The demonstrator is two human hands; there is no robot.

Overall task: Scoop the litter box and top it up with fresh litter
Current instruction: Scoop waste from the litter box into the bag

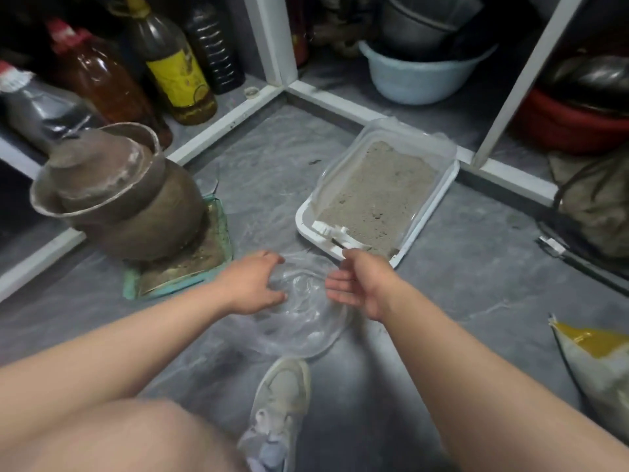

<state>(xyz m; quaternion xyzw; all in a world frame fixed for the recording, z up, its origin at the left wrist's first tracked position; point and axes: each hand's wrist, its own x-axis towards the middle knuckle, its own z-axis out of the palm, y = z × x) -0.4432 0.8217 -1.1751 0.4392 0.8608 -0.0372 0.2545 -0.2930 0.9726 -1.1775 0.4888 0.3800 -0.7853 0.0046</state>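
Observation:
A white litter box [429, 212] with a clear liner sits on the grey floor, filled with sandy grey litter [374, 195]. A white scoop [332, 230] lies in its near left corner. In front of the box a clear plastic bag [303, 321] lies crumpled on the floor. My left hand [252, 284] grips the bag's left edge with curled fingers and thumb. My right hand [360, 287] hovers at the bag's right edge with its fingers loosely extended, just short of the box's near corner. A yellow and white bag [595, 362], possibly litter, stands at the far right.
A brown clay pot [129, 199] with bowls stacked on it sits on a green tray [134, 289] to the left. Bottles [177, 63] fill the left shelf, basins [418, 76] and pans the back shelves. My white shoe [282, 403] is below the bag.

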